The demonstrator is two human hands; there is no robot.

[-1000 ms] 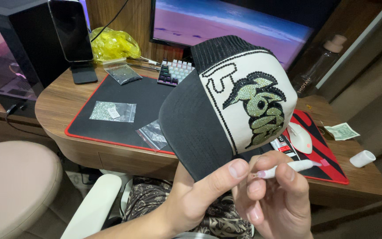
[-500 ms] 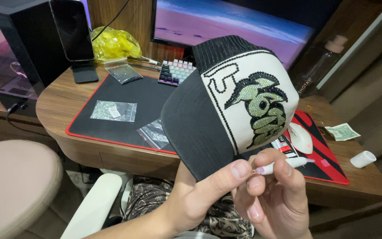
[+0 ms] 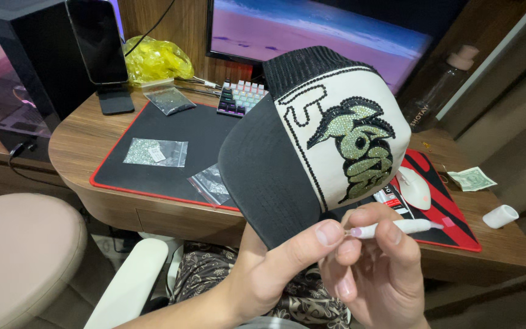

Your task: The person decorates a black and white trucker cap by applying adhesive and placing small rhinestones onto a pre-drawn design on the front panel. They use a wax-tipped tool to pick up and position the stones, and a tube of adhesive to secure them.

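My left hand holds a black and white cap up over the desk edge, thumb pressed on the black brim. The cap's white front panel carries a green and black rhinestone figure and a beaded outline. My right hand pinches a thin white pen-like applicator just below the cap's front panel, its tip pointing left toward my left thumb.
A black desk mat with red edge holds small clear bags of rhinestones. A keyboard, monitor, phone on a stand, yellow bag, white mouse, banknote, white cap-like cylinder and bottle surround it.
The cap has turned slightly, and the applicator has shifted a little closer to my left thumb under the cap's front panel.
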